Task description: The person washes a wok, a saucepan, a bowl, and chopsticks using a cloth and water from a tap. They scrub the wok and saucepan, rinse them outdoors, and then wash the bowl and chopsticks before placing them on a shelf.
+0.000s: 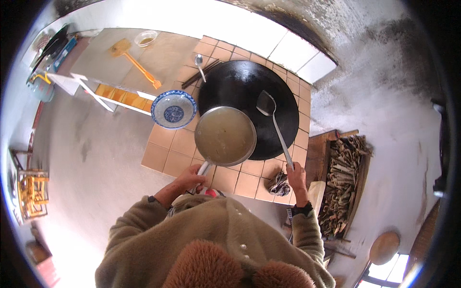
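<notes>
My left hand (190, 178) is closed around the handle of a metal saucepan (225, 136) filled with cloudy, brownish liquid. The pan sits over the near left rim of a big black wok (240, 84) set into a tiled stove. In my right hand (297, 178) is the long handle of a metal wok spatula (277, 122); its blade lies inside the wok, right of the pan. A blue and white patterned bowl (174, 109) stands at the left edge of the stove. Near my right hand lies a crumpled dark cloth (279, 184).
Beside the wok's far left rim are a metal spoon (199, 65) and dark chopsticks (199, 76). An orange spatula (139, 67) and a small clear bowl (145, 38) rest on the grey counter (168, 48). Bundled firewood (345, 177) is stacked right of the tiled stove (177, 153).
</notes>
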`<state>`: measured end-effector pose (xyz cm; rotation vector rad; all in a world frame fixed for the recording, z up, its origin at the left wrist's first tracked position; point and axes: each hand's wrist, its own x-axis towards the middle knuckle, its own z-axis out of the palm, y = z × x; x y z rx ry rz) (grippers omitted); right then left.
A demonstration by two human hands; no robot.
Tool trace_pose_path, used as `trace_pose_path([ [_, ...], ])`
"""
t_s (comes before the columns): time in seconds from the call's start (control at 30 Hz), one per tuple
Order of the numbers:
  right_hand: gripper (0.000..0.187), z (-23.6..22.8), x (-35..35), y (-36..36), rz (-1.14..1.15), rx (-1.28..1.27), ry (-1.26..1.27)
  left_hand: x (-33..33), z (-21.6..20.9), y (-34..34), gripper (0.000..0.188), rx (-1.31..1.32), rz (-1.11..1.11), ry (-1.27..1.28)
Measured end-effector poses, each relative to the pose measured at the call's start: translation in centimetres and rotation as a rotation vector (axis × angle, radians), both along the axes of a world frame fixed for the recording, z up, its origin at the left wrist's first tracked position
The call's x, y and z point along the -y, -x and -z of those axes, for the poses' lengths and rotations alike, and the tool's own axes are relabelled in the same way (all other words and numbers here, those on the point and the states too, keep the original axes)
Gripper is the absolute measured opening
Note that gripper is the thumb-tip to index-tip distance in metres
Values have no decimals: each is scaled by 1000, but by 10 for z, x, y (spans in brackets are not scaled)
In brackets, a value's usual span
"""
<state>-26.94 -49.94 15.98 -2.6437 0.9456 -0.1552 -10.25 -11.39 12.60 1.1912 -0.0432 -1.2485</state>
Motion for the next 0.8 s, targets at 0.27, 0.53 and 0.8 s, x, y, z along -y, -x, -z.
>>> trace_pose_path([
  [0.27,39,54,23,-14,-308,-136,428,-23,-19,82,29,-71,-206,44],
  [0.53,56,109,33,6,-382,-248,309,-122,-46,176,29,31,-532,-88],
  [0.8,63,66,-45,-21,-421,-23,591,-286,-33,274,27,32,-1008,-140],
])
